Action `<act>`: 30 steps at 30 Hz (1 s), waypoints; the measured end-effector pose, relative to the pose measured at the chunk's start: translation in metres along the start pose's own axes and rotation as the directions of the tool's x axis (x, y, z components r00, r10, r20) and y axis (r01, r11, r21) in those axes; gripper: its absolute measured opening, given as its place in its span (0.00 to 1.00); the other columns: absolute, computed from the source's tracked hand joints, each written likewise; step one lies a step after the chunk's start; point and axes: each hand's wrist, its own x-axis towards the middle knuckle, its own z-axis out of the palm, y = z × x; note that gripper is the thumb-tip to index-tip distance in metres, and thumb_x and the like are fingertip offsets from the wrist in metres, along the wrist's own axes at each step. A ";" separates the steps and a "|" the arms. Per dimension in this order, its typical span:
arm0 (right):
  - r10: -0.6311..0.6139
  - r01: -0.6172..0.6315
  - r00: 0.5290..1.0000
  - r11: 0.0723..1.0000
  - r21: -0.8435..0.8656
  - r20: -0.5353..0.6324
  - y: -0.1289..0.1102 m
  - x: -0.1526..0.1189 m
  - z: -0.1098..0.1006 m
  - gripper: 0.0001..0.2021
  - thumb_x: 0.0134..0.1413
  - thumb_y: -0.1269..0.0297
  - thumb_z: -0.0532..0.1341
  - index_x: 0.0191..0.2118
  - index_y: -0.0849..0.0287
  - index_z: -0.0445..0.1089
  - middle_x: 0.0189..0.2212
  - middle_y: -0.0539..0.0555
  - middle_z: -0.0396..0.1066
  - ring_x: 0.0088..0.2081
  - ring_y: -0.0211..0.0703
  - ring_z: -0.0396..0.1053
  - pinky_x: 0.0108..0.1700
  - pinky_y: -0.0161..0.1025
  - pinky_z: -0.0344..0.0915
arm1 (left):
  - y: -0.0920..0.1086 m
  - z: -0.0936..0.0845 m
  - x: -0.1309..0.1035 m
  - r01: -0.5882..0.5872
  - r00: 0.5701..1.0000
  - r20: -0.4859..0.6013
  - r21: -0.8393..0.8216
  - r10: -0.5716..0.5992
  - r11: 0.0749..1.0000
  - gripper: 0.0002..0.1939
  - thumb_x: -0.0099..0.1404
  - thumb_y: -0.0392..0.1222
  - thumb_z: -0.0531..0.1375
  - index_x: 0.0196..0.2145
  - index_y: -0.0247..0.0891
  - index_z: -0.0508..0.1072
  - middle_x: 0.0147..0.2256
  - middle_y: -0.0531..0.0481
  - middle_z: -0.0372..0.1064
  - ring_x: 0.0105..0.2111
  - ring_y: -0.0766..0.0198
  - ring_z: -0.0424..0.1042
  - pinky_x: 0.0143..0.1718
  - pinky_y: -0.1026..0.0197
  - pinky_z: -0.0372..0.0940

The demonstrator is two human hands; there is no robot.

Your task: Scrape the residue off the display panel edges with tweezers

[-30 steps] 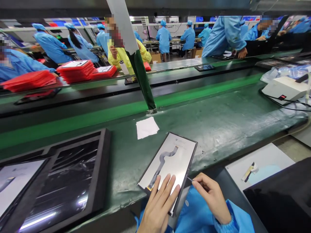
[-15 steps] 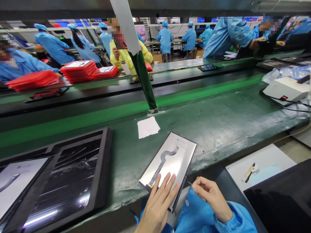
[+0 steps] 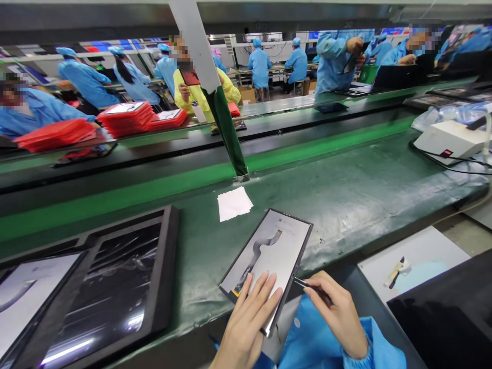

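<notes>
A silver-backed display panel (image 3: 282, 241) with a black frame and a curved grey ribbon cable (image 3: 258, 249) lies at a slant over the green bench's front edge. My left hand (image 3: 249, 312) rests flat on its lower part, fingers spread. In my right hand (image 3: 333, 305) is a thin dark pair of tweezers (image 3: 302, 282), pinched between thumb and fingers. The tweezers' tip is at the panel's right edge; whether it touches cannot be made out.
White paper sheets (image 3: 234, 203) lie behind the panel. A black foam tray (image 3: 169, 256) with panels stands at left. A white device (image 3: 449, 141) with cables sits at right. A green post (image 3: 230, 133) rises behind. People work across the conveyor.
My right hand has turned, and the tweezers now point at the panel's right edge. My left hand has stayed on the panel. Across the line, a person in blue has straightened up, holding a dark item.
</notes>
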 end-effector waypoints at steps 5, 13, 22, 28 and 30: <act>-0.072 0.075 0.997 0.993 -0.093 0.029 0.000 0.001 -0.006 0.09 0.68 0.62 0.57 0.39 0.56 0.74 0.32 0.53 0.75 0.29 0.42 0.74 0.32 0.35 0.70 | -0.001 0.000 -0.002 -0.017 0.999 0.030 0.024 0.016 1.000 0.36 0.65 0.18 0.42 0.68 0.36 0.57 0.65 0.43 0.61 0.66 0.53 0.57 0.66 0.41 0.57; -0.034 0.040 0.999 0.990 -0.137 0.042 0.009 -0.007 -0.003 0.10 0.68 0.60 0.57 0.39 0.55 0.74 0.31 0.51 0.75 0.28 0.41 0.74 0.32 0.33 0.70 | -0.005 0.005 -0.007 -0.066 0.995 0.075 0.072 0.061 0.995 0.39 0.63 0.16 0.43 0.69 0.37 0.54 0.65 0.44 0.61 0.67 0.53 0.56 0.66 0.42 0.55; -0.059 0.068 0.997 0.982 -0.179 0.054 0.009 -0.007 0.000 0.10 0.69 0.61 0.56 0.40 0.54 0.74 0.34 0.52 0.76 0.27 0.40 0.74 0.31 0.33 0.69 | -0.010 0.010 -0.012 -0.086 0.995 0.049 0.074 0.082 0.994 0.37 0.65 0.18 0.42 0.68 0.38 0.56 0.64 0.44 0.62 0.66 0.54 0.57 0.66 0.42 0.56; -0.065 0.077 0.996 0.974 -0.211 0.064 0.010 -0.007 0.000 0.10 0.69 0.62 0.56 0.40 0.54 0.74 0.33 0.52 0.76 0.27 0.39 0.74 0.31 0.34 0.68 | -0.008 0.004 -0.006 -0.092 0.995 0.052 0.059 0.089 0.994 0.38 0.64 0.17 0.43 0.69 0.38 0.55 0.64 0.45 0.62 0.66 0.55 0.57 0.66 0.43 0.56; -0.079 0.092 0.995 0.969 -0.227 0.065 0.009 -0.006 0.000 0.10 0.69 0.62 0.55 0.40 0.53 0.74 0.33 0.52 0.76 0.29 0.41 0.76 0.32 0.34 0.69 | -0.008 0.003 -0.005 -0.097 0.994 0.059 0.057 0.094 0.994 0.38 0.64 0.17 0.43 0.68 0.37 0.56 0.64 0.44 0.63 0.67 0.55 0.56 0.67 0.43 0.54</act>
